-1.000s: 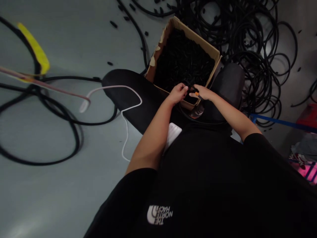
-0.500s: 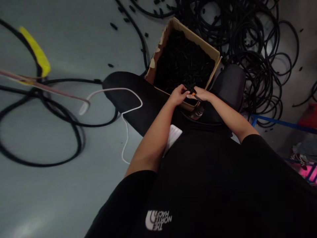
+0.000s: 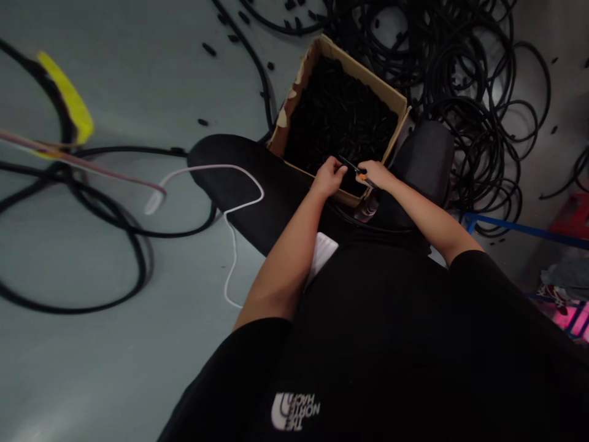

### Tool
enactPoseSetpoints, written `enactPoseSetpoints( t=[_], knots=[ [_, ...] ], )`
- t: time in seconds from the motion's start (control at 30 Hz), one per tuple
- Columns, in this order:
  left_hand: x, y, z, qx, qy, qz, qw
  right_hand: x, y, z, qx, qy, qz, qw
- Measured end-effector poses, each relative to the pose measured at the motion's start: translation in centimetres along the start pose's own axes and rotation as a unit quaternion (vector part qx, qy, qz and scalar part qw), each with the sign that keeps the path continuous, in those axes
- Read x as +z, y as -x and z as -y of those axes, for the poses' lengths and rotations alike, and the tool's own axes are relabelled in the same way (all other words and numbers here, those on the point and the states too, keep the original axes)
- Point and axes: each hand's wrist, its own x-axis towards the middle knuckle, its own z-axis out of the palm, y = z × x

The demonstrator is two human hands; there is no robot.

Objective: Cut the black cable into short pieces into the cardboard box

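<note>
A cardboard box (image 3: 380,84) full of small black pieces (image 3: 340,113) stands between my knees. Over its near edge, my left hand (image 3: 329,177) is closed, with fingertips pinched at something dark and too small to make out. To its right, my right hand (image 3: 375,174) is wrapped round a dark tool with an orange part (image 3: 362,177). The tool's dark tip points up and left toward my left fingertips. A small gap shows between the two hands.
Tangled black hoses (image 3: 460,104) lie beyond the box at the right. A large black hose loop (image 3: 73,310) and a yellow strip (image 3: 69,98) are at the left. A white cable (image 3: 234,245) crosses my leg. Blue rails (image 3: 524,228) stand at the right.
My hands have moved slightly apart, and the dark tool in my right hand shows more plainly between them.
</note>
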Motion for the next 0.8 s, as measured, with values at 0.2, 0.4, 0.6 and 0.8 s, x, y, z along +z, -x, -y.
enactPoseSetpoints(
  t=[0.2, 0.4, 0.6, 0.8],
  knots=[
    [0.1, 1.0, -0.9, 0.048, -0.056, 0.027, 0.997, -0.4, -0.3, 0.2, 0.018, 0.007, 0.053, 0.998],
    [0.1, 1.2, -1.5, -0.005, -0.073, -0.018, 0.997, -0.6, -0.1, 0.7, 0.028, 0.046, 0.027, 0.998],
    [-0.1, 0.7, -1.7, -0.047, -0.007, -0.054, 0.997, -0.7, 0.5, 0.6, 0.057, 0.013, 0.054, 0.997],
    [-0.4, 1.2, -3.4, -0.152, 0.197, 0.009, 0.968, 0.0, -0.4, -0.3, 0.057, -0.014, 0.046, 0.997]
  ],
)
